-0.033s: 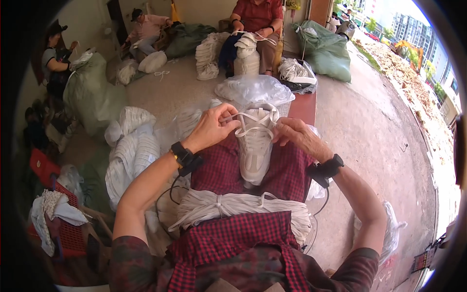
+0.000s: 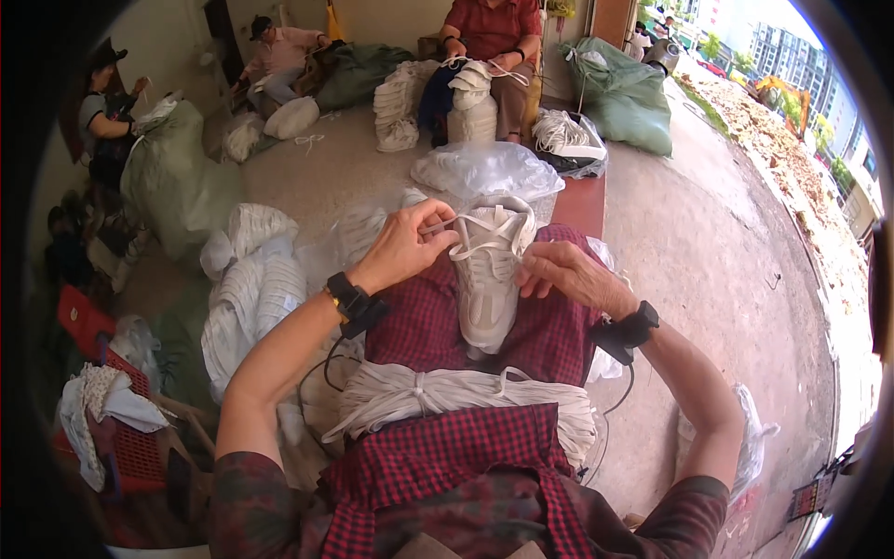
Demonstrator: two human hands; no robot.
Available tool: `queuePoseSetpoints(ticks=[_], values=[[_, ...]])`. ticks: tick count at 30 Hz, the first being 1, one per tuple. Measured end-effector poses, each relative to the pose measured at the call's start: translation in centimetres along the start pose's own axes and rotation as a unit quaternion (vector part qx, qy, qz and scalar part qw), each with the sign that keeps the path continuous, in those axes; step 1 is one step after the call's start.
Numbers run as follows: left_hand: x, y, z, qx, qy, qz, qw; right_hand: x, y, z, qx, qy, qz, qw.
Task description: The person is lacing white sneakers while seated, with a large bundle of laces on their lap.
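A white lace-up shoe (image 2: 488, 298) lies between my knees on the red-and-black checked cloth, toe pointing toward me. White shoelace (image 2: 484, 250) crosses loosely over its upper part, near the tongue. My left hand (image 2: 410, 240) pinches a length of this lace at the shoe's left side. At the right edge of the lacing, my right hand (image 2: 570, 274) has its thumb and fingers pressed together against the shoe; what they grip is hidden. Across my lap lies a thick tied bundle of white laces (image 2: 456, 399).
White shoes (image 2: 265, 298) are stacked at my left, beside a red chair (image 2: 130, 373). A clear plastic bag (image 2: 486, 172) lies beyond the shoe. Green sacks (image 2: 626, 102) stand farther off. Several people sit or stand at the back, one handling laces (image 2: 480, 63).
My right hand has shifted slightly left and down along the shoe's lacing. The upper lace crossing has changed shape a little. My left hand stays in place.
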State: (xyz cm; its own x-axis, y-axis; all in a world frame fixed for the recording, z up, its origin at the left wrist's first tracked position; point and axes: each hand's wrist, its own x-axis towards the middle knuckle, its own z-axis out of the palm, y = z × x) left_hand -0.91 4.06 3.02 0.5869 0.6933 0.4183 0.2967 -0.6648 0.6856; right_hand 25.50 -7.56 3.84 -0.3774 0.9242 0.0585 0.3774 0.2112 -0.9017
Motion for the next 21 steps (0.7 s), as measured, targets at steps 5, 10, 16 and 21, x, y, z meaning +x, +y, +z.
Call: queuePoseSetpoints(ticks=[5, 10, 16, 21], values=[[-1.2, -1.7, -0.4, 0.065, 0.061, 0.096, 0.991, -3.2, -0.7, -1.3, -0.042, 0.097, 0.020, 0.994], [-0.6, -1.4, -2.2, 0.206, 0.145, 0.222, 0.942, -5.7, -0.1, -4.8, -0.193, 0.255, -0.012, 0.948], [-0.9, -0.9, -3.5, 0.284, 0.152, 0.267, 0.908, -6.9, 0.1, -6.1, -0.378, 0.285, -0.085, 0.877], [-2.6, -4.2, -4.7, 0.277, 0.154, 0.181, 0.931, -7.5, 1.8, -7.9, -0.380, 0.282, -0.058, 0.879]])
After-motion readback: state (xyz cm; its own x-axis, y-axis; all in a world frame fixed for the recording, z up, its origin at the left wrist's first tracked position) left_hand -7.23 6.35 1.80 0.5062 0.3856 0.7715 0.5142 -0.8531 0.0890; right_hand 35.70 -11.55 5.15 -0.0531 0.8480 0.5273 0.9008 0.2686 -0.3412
